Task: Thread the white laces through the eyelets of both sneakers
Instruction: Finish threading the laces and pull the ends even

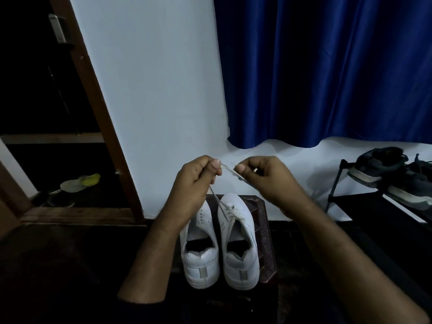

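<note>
Dim room, pale wall straight ahead with a shiny, heavily pleated blue curtain hanging on the right and a brown wooden door frame slanting down the left. Floor was dark, hard to make out much.

Both white sneakers sat side by side on a dark reddish-brown stool, heels toward the camera, toes pointing at the wall. Smooth leather-looking uppers, padded heel collars, small grey tab on each heel. The right one had a few rows of white lace crossed near the toe; the left one showed bare eyelets as far as I could tell.

Both hands were raised above the shoes. Left hand was curled into a loose fist, thumb pinching the flat lace, which ran down from it to the right sneaker. Right hand pinched the same lace between thumb and forefinger, other fingers tucked in. A short stretch of lace spanned between the two hands.

Off to the right, a black metal shoe rack held dark running shoes with pale soles.
</note>
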Motion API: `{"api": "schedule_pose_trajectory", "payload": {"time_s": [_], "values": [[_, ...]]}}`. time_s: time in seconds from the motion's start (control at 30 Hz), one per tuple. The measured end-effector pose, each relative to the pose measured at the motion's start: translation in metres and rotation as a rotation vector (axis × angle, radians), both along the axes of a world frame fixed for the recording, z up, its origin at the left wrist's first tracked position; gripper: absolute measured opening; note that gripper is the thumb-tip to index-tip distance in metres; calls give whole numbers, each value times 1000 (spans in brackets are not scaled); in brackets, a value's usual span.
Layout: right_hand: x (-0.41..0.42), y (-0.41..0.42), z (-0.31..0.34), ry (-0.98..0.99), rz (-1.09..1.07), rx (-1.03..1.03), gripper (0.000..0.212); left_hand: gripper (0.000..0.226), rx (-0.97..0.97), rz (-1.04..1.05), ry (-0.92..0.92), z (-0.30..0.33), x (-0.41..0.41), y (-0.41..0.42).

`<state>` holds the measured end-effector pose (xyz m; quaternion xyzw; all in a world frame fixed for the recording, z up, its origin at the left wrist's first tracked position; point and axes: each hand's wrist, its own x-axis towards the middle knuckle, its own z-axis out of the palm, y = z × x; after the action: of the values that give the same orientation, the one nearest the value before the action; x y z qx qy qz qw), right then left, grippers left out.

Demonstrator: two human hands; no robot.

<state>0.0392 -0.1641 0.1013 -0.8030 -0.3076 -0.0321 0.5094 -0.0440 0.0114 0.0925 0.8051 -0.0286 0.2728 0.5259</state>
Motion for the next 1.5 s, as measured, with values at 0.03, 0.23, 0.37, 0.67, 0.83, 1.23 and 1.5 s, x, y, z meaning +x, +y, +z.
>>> {"api": "schedule_pose_trajectory", "payload": {"time_s": [0.03,0.23,0.37,0.67,0.83,1.23,1.5], "values": [[-2,1,-2,6,25,-61,20,33,37,10,-16,0,2,0],[-23,-1,-8,341,344,79,32,32,13,117,-29,-9,6,3],[-28,-2,-7,181,454,71,28,32,-101,58,37,-17,4,-4],[-16,8,-20,310,215,733,24,30,170,-13,154,-66,-5,-45],[-14,2,-42,452,213,747,23,33,287,-30,172,-84,-1,-29],[-1,7,-104,-347,124,-468,13,9,326,44,227,-95,12,-6],[-6,6,-106,-203,-44,-137,22,9,-152,70,192,-101,10,-21]]}}
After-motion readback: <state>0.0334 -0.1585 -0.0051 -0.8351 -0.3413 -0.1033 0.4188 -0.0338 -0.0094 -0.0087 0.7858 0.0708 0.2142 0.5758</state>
